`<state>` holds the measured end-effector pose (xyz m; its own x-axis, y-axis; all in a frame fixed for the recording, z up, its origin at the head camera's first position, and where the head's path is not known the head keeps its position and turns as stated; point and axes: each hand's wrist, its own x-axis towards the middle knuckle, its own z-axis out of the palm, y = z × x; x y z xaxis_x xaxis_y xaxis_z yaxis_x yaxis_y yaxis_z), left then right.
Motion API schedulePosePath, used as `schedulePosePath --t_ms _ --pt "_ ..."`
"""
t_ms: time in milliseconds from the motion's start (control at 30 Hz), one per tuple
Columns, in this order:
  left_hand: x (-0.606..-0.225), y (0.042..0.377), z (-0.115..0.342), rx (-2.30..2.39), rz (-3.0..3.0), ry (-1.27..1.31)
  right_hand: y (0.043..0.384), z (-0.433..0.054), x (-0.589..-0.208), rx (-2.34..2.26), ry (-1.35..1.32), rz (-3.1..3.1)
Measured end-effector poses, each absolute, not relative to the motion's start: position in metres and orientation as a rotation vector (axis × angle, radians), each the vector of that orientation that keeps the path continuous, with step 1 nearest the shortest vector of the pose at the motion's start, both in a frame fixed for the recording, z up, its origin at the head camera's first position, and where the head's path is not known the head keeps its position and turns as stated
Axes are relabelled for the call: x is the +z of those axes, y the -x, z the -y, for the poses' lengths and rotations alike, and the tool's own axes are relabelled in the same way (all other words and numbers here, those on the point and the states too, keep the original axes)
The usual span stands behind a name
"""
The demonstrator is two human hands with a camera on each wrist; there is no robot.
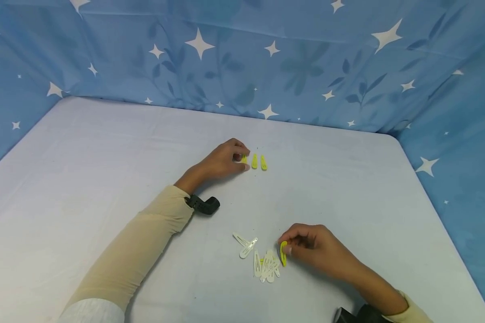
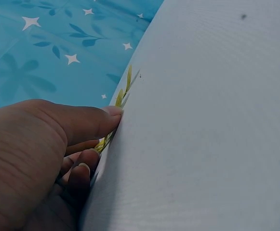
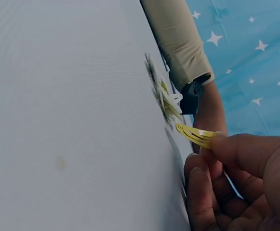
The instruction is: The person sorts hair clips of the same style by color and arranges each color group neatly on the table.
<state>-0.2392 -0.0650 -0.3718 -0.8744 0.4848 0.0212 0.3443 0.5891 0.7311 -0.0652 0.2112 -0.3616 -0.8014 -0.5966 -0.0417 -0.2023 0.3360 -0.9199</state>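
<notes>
My right hand (image 1: 319, 249) pinches a yellow snap hair clip (image 1: 283, 254) by one end, between thumb and forefinger; in the right wrist view the yellow clip (image 3: 195, 135) points away from the fingertips. Beside it lies a loose pile of white hair clips (image 1: 268, 267), with bits of yellow showing among them. Farther back, my left hand (image 1: 226, 159) has thumb and fingers around another yellow clip (image 1: 244, 159) at the table surface, partly hidden by the fingers. Just right of that clip, two yellow clips (image 1: 254, 161) (image 1: 264, 163) lie side by side in a row.
Two white clips (image 1: 248, 248) lie crossed at the pile's upper left. A white cloth covers the table (image 1: 368, 188). Behind and to the right hangs a blue curtain (image 1: 242, 58) with white stars. The left forearm (image 1: 133, 251) stretches across the table's left part.
</notes>
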Motion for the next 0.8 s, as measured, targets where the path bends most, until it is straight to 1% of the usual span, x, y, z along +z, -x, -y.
schedulePosePath --t_ms 133,233,567,800 --pt "-0.3713 0.239 0.0648 1.148 -2.636 -0.682 0.0658 -0.2118 -0.3605 -1.452 0.607 -2.222" --pt "-0.3713 0.2393 0.0643 1.139 -2.642 -0.679 0.0661 -0.2122 -0.3597 -1.442 0.58 -2.228" --pt "-0.3716 0.2417 0.0654 1.136 -2.65 -0.69 0.0677 -0.2133 -0.3589 -1.469 0.597 -2.202" --pt "-0.373 0.2418 0.0649 1.118 -2.659 -0.69 0.0685 -0.2134 -0.3612 -1.472 0.549 -2.208"
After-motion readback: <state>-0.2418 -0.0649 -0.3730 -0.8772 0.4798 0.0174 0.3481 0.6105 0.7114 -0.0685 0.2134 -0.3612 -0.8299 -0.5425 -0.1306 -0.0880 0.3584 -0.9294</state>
